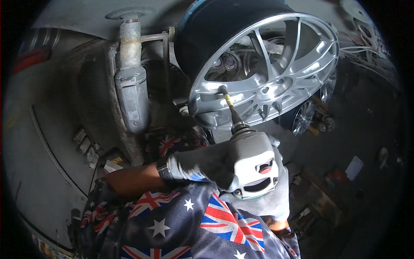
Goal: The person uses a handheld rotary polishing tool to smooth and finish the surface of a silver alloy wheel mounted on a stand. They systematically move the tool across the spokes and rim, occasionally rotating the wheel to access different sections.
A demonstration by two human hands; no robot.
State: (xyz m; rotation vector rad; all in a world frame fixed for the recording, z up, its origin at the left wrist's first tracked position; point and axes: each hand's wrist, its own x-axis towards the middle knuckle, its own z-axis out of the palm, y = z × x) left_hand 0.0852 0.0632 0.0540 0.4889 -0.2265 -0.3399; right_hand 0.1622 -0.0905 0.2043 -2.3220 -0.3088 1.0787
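Note:
Both my hands, in grey work gloves, are shut on a power tool that looks like a die grinder [254, 165]. My left hand [213, 163] wraps its left side, a dark watch at the wrist. From the right and below, my right hand [279, 197] grips the body; its fingers are partly hidden. A long shank [232, 108] with yellow tape runs up from the collet to a small dark tip [222, 89]. That tip meets a spoke of a silver alloy wheel [278, 87], beside a bright patch. The wheel stands tilted, its dark barrel [210, 42] behind.
Left of the wheel, a grey motor tool [132, 100] with a wrapped neck and a disc [129, 12] on top is fixed to a metal frame [116, 84]. Another spoked wheel [303, 117] lies below right. Cables [365, 48] hang at upper right. A wooden box [323, 197] is on the floor.

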